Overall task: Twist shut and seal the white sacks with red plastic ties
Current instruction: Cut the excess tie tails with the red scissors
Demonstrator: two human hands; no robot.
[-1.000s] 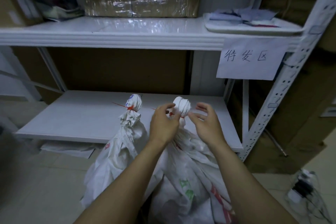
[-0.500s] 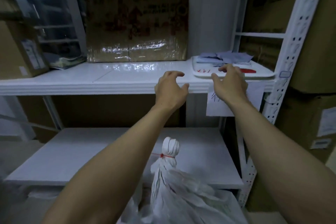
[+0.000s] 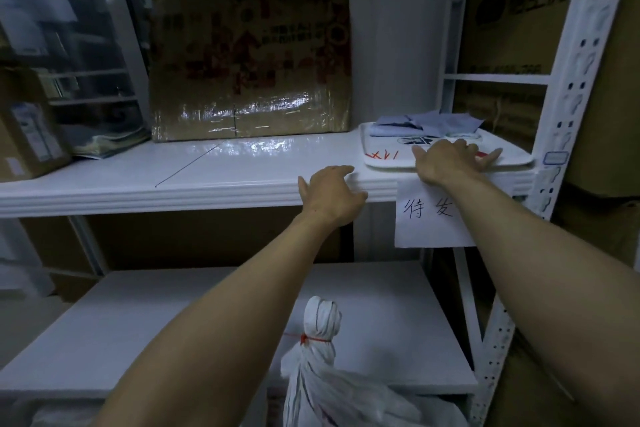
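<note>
2 bare hands reach to the upper shelf (image 3: pixel 207 168) of a white metal rack (image 3: pixel 573 107). The right hand (image 3: pixel 446 161) lies on a white tray (image 3: pixel 516 163) at the shelf's right end. Its fingers (image 3: pixel 462 146) are stretched almost straight and spread over the tray, gripping nothing that shows. Loose red ties (image 3: pixel 382 155) lie on the tray just left of that hand, and blue cloths (image 3: pixel 426 123) sit at its back. The left hand (image 3: pixel 332 196) hovers at the shelf's front edge, fingers loosely curled and holding nothing. Below, between the 2 forearms, 1 white sack (image 3: pixel 322 378) stands in front of the lower shelf (image 3: pixel 173 322), its neck twisted shut and cinched by a red tie (image 3: pixel 308 339) whose tail points left. A paper sign (image 3: pixel 426 222) with handwritten characters hangs from the shelf edge under the right wrist. A cardboard box (image 3: pixel 249 55) in shiny film stands at the back of the upper shelf.
</note>
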